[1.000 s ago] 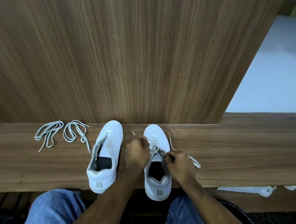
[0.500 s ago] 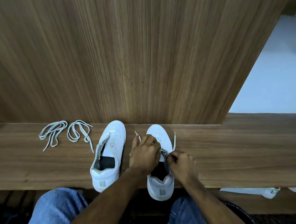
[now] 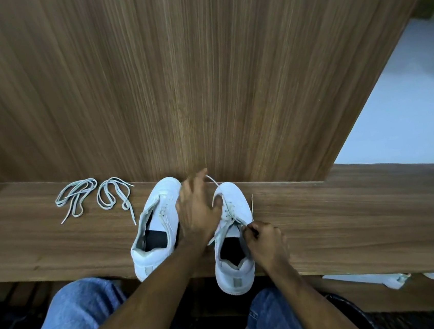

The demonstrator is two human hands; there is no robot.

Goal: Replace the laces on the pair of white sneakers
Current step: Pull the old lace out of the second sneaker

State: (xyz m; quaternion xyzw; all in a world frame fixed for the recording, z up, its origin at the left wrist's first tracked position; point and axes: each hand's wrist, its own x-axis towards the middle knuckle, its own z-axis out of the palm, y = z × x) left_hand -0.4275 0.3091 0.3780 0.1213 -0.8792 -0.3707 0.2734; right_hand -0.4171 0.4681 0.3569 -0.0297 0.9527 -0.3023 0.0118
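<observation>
Looking down from the head camera, two white sneakers stand side by side on a wooden desk (image 3: 350, 220), toes against the upright wood panel (image 3: 201, 72) at its far edge, heels over the near edge. The left sneaker (image 3: 154, 224) carries no lace that I can make out; its dark insole shows. The right sneaker (image 3: 232, 232) is partly laced. The right hand (image 3: 265, 241) pinches the lace (image 3: 229, 211) at the shoe's right eyelets, fingers curled. The left hand (image 3: 198, 210) is blurred between the two toes, fingers extended; a lace end runs from its fingertips, but I cannot tell whether it is gripped. Two loose grey-white laces (image 3: 94, 197) lie coiled toward the desk's far left. No brand or writing is readable on either shoe
</observation>
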